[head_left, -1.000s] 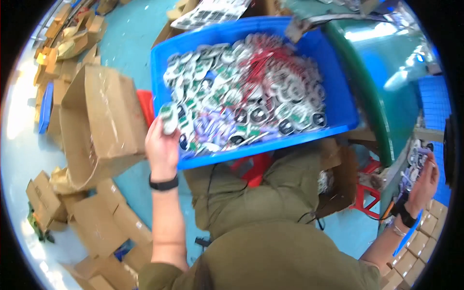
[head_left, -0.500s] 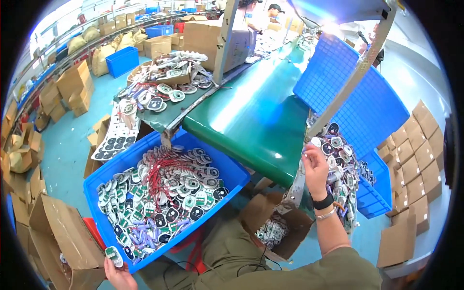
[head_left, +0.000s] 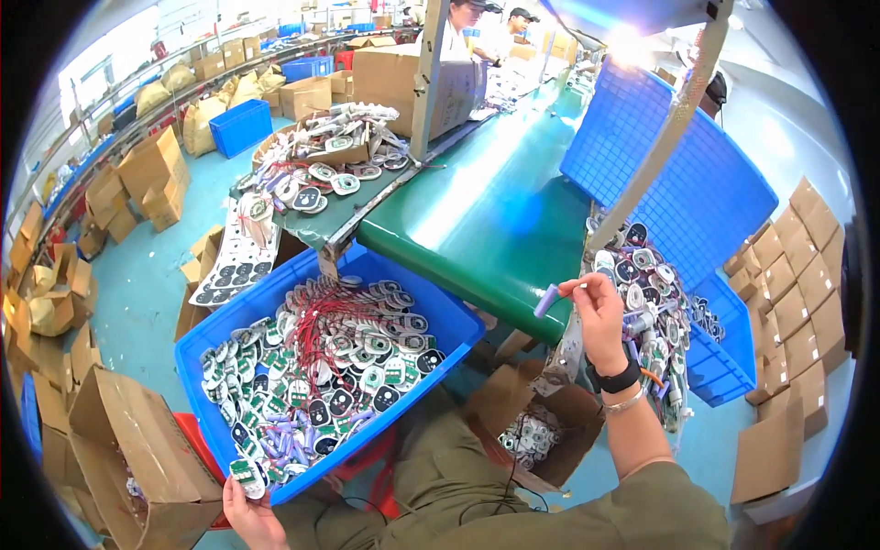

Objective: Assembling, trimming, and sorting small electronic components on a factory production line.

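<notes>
Here, the left fingers (head_left: pixel 235 493) pinch one white-and-green part (head_left: pixel 247 477) and the right fingers (head_left: pixel 583 291) one purple cylinder (head_left: pixel 546 302).

A factory workshop. A green conveyor (head_left: pixel 467 247) runs past heaped circuit parts (head_left: pixel 342 401), cartons (head_left: pixel 797 321) and blue bins (head_left: pixel 243 126). Co-workers (head_left: pixel 507 41) appear farther along it.

We've got a white rounded pc (head_left: pixel 247 478) w/ green circuit bd in our L hand (head_left: pixel 255 521), bd side up, tilted, at the blue tub's (head_left: pixel 447 319) near-L corner. In our R hand (head_left: pixel 600 313), a slim purple cyl (head_left: pixel 546 302) slants down-L, upper end by the fingertips, above the green belt's (head_left: pixel 467 238) near-R corner.
</notes>
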Demonstrator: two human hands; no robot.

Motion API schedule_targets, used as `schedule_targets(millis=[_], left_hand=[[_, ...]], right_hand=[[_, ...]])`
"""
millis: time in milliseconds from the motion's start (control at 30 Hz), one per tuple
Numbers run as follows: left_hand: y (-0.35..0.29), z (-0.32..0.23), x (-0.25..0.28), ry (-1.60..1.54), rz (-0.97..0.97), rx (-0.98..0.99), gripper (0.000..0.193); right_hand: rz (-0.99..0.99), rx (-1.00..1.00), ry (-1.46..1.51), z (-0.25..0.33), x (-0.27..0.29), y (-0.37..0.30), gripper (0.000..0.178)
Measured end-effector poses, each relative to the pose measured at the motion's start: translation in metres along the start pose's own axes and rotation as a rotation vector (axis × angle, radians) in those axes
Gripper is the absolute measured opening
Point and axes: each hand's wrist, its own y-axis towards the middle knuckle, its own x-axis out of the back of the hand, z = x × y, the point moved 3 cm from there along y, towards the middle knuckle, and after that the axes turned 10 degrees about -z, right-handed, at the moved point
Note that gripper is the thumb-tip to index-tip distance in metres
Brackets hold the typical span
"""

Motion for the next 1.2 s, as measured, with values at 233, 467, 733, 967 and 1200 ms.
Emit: schedule_targets(millis=[233,467,733,967,1200], left_hand=[[-0.016,0.006,0.002,0.001,-0.003,0.033,0.020],[-0.002,0.014,-0.002,-0.026,0.038,0.058,0.020],[0.016,0.007,-0.018,-0.031,0.026,0.058,0.022],[0.044,0.018,-0.037,0.757,0.099,-0.041,0.026],[0.087,0.026,-0.055,1.046,0.205,0.309,0.030]], right_hand=[[-0.162,0.121,-0.152,0.028,0.038,0.006,0.006],[-0.341,0.191,-0.093,0.053,0.061,0.020,0.008],[-0.365,0.095,0.108,0.060,0.028,0.045,0.008],[-0.386,0.059,-0.077,0.042,-0.028,0.066,0.008],[-0.340,-0.053,-0.180,0.029,-0.116,0.115,0.007]])
